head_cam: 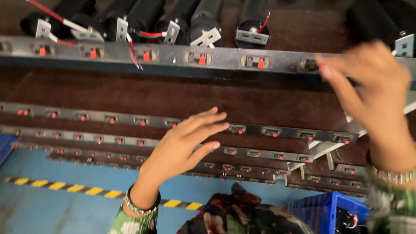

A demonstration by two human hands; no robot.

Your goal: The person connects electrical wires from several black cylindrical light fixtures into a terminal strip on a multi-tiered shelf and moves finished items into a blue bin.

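While my left hand (182,145) hovered spread and empty at six o'clock, I logged the right hand (368,93), grip blurred, unreadable, at the top rail (173,55) socket (308,65), three o'clock; six black cylinders (203,21) already mounted.

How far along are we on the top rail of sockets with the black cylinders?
Looks done: black cylinders sit behind most sockets on the top grey metal rail. In hand: the right hand reaches the socket near the rail's right end; it is blurred. The left hand hovers open. Left: the lower rails show no cylinders.
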